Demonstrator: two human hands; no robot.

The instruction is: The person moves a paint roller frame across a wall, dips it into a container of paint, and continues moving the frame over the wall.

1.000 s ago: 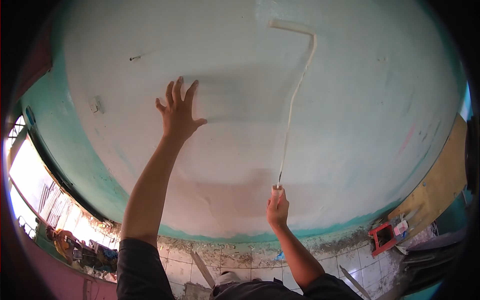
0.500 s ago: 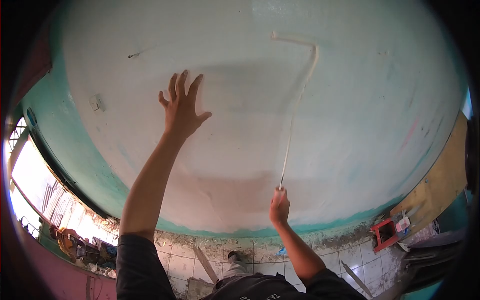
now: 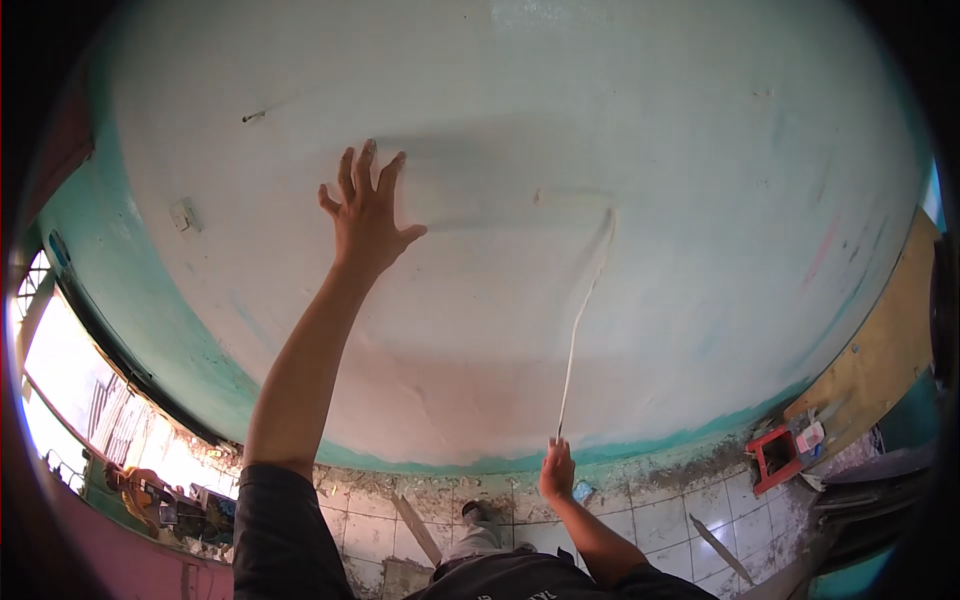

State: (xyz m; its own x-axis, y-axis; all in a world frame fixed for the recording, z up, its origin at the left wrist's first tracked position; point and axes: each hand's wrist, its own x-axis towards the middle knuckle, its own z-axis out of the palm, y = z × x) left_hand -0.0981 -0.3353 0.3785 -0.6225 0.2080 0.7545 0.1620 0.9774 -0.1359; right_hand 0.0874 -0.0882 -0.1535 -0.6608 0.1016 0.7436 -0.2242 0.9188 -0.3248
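Observation:
My left hand (image 3: 365, 225) is raised to the white wall (image 3: 470, 290) with its fingers spread, seemingly resting on it. It holds nothing. Low in front of me, my right hand (image 3: 557, 473) is closed around the lower end of a paint roller (image 3: 573, 350). The roller's long thin rod runs up and slightly right, then bends left at the top. Its pale head lies along the wall and is hard to tell from the paint, to the right of my left hand.
A green band (image 3: 520, 463) edges the wall's bottom above white floor tiles (image 3: 660, 520). A red stool (image 3: 773, 460) stands at right beside a yellowish board (image 3: 875, 370). Wood strips (image 3: 415, 528) lie on the floor. A wall switch (image 3: 184, 214) and a nail (image 3: 252, 117) are at left.
My right hand has moved down, and the paint roller's head has come down the wall with it. My left hand stays spread in the same place.

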